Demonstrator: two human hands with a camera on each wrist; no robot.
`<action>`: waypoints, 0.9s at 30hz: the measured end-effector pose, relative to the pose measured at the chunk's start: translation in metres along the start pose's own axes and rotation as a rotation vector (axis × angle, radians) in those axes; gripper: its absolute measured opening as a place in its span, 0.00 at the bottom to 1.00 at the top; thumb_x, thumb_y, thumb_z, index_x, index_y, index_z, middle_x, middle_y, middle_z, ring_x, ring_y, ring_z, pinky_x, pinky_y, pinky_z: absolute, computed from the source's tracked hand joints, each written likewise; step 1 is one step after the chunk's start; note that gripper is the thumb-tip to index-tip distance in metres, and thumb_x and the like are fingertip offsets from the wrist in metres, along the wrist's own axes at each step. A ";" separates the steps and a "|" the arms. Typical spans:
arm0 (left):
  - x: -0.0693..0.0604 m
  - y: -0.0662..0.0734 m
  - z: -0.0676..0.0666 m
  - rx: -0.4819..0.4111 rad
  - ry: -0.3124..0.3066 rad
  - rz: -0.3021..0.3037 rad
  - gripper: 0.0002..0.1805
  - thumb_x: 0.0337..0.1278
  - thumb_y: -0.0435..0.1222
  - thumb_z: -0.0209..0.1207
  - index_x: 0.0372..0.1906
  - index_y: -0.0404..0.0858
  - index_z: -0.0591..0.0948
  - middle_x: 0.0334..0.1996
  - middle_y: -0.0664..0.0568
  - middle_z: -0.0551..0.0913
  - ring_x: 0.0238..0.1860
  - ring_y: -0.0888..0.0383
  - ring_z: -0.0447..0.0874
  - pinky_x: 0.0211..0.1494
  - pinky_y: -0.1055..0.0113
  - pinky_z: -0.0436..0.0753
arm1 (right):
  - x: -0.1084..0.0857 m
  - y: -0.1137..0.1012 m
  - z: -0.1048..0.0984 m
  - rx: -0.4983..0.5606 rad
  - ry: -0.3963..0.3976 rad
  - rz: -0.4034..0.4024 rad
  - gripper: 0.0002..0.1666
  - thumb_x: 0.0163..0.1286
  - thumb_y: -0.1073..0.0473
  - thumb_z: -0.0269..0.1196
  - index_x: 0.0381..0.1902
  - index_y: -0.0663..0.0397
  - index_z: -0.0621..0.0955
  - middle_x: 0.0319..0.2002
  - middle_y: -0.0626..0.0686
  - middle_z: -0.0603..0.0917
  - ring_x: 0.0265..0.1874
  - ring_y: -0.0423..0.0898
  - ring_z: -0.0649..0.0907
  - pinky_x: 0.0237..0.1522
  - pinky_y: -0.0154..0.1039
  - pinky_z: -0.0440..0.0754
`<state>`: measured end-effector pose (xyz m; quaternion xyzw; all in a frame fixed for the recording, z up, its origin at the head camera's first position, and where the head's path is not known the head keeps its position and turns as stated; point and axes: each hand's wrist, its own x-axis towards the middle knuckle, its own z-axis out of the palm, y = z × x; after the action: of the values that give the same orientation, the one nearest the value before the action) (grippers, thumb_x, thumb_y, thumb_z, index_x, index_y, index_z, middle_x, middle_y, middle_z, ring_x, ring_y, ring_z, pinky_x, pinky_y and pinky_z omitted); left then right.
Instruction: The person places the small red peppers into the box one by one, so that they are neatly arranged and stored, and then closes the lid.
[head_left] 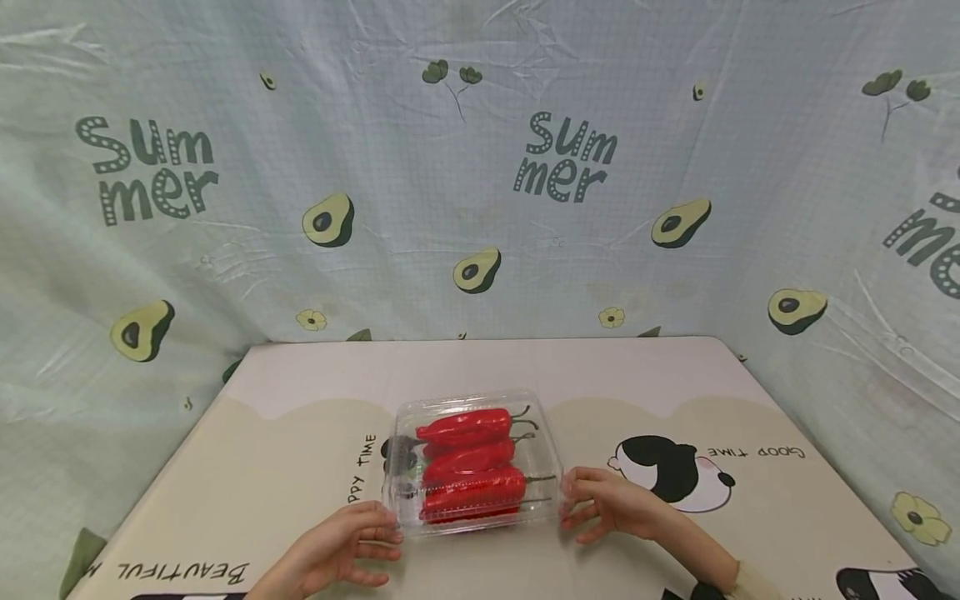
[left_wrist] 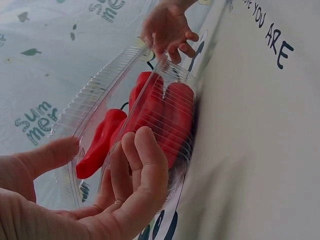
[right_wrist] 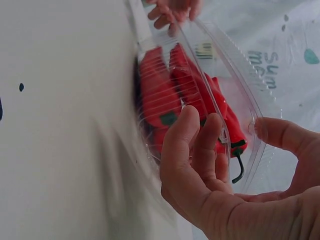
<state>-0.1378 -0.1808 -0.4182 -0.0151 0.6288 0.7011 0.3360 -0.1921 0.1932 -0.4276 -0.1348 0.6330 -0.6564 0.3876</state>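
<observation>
A clear plastic clamshell box [head_left: 551, 446] lies on the table with several red peppers [head_left: 476, 492] with thin green stems inside. Its lid [left_wrist: 107, 82] stands slightly apart from the base along the near side, as both wrist views show. At the box's left near corner, my left hand [head_left: 351, 542] holds the edges, its thumb [left_wrist: 60, 155] on the lid rim and its fingers curled by the base. My right hand [head_left: 617, 504] holds the right near corner likewise, thumb [right_wrist: 280, 132] against the lid rim. Some fingertips are hidden behind the plastic.
The table [head_left: 300, 467] wears a cream cover with printed words and a cartoon dog [head_left: 671, 471] right of the box. A pale curtain [head_left: 405, 167] with avocado prints hangs behind and along both sides.
</observation>
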 end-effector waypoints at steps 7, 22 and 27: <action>-0.001 -0.001 -0.001 -0.034 0.013 -0.021 0.09 0.59 0.42 0.49 0.38 0.40 0.72 0.32 0.52 0.80 0.35 0.59 0.81 0.37 0.61 0.81 | 0.001 0.001 0.002 -0.004 0.013 -0.010 0.03 0.64 0.60 0.50 0.32 0.46 0.71 0.30 0.47 0.78 0.33 0.43 0.83 0.30 0.37 0.82; 0.002 -0.001 0.000 0.020 0.021 0.006 0.07 0.58 0.37 0.50 0.33 0.39 0.77 0.26 0.55 0.81 0.31 0.62 0.81 0.35 0.61 0.81 | 0.002 0.003 0.004 -0.030 0.056 -0.008 0.04 0.62 0.62 0.50 0.31 0.48 0.72 0.27 0.45 0.81 0.28 0.38 0.83 0.28 0.34 0.81; 0.002 -0.002 0.001 0.034 0.040 0.002 0.06 0.57 0.36 0.51 0.31 0.40 0.77 0.24 0.56 0.82 0.30 0.63 0.81 0.34 0.62 0.82 | 0.003 0.005 0.005 -0.014 0.061 -0.006 0.04 0.62 0.63 0.51 0.32 0.47 0.70 0.27 0.45 0.81 0.27 0.37 0.83 0.27 0.32 0.81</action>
<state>-0.1380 -0.1793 -0.4211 -0.0227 0.6474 0.6900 0.3230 -0.1893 0.1885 -0.4327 -0.1191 0.6488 -0.6569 0.3652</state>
